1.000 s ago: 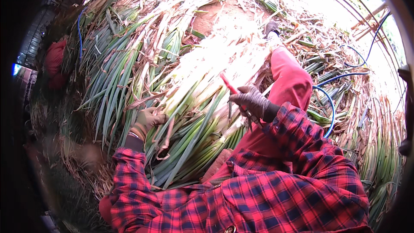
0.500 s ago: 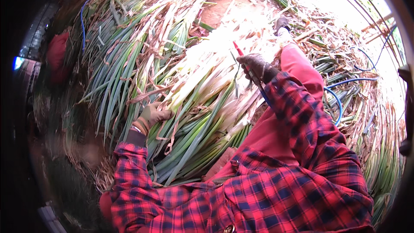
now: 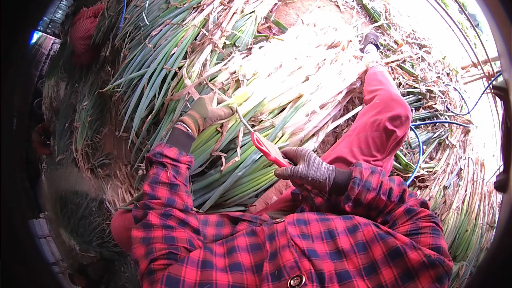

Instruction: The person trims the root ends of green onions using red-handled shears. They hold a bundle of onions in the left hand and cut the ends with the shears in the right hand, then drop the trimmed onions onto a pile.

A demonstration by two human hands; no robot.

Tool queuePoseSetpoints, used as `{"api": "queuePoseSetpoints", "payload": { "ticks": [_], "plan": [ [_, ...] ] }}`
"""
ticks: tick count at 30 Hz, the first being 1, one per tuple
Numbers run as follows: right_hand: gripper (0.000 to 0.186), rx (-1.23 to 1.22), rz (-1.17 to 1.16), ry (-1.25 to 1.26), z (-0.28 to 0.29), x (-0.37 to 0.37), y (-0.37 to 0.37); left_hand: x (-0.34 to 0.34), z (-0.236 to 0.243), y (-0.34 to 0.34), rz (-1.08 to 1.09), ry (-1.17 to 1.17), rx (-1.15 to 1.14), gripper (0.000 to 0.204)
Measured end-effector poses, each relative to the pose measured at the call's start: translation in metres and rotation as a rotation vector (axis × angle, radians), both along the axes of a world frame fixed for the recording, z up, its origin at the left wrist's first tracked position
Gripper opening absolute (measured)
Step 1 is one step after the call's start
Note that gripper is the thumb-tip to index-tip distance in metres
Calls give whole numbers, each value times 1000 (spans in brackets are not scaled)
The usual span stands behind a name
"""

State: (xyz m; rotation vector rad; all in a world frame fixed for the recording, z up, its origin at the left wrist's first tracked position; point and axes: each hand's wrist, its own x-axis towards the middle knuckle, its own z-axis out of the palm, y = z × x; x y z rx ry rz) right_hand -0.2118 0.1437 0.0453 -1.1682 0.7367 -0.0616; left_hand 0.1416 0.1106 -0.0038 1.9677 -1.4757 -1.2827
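Note:
My gloved left hand (image 3: 207, 113) is closed around a green onion near where its pale stalk (image 3: 240, 97) turns to leaf. A red air blow gun (image 3: 268, 148) with a thin bent nozzle is in the grip of my gloved right hand (image 3: 309, 169). That nozzle reaches up to the left, its tip close by the fingers of my left hand. Beneath both hands lies a heap of green onions (image 3: 229, 181), leaves toward me and whitish stalks toward the upper right, where glare washes out detail.
My red-trousered leg (image 3: 368, 122) stretches along the heap's right side. Beyond it runs a blue hose (image 3: 418, 152). More green onions (image 3: 154, 74) lie at left, with dry husks (image 3: 453, 154) strewn at right. A red bundle (image 3: 85, 32) sits far left.
My right hand has swung down and left, bringing the blow gun's nozzle to my left hand. My left hand has risen slightly to the right. The whole view has shifted somewhat.

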Motion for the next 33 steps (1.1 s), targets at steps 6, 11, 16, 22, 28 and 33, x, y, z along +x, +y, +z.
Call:
{"api": "queuePoseSetpoints", "payload": {
  "ticks": [6, 11, 16, 22, 28, 33],
  "plan": [
    [28, 242, -323, 134, -1, -9, -53, -10, 4, -1, 72, -22, 88, 56],
    [33, 41, -41, -49, -15, -6, -7, 9, 11, -1, 17, 263, 47, 38],
    [36, 199, 29, 18, 9, 4, -19, 15, 1, -4, 62, -38, -155, 20],
    [28, 266, -83, 68, 5, -1, -27, 2, -17, -10, 147, -285, -364, 17],
    [29, 228, -300, 110, -13, -11, -57, -9, -6, -5, 186, -284, -128, 23],
    [29, 128, -437, 107, -37, -6, -91, -19, 7, -3, 114, -342, -92, 35]
  ]
}}
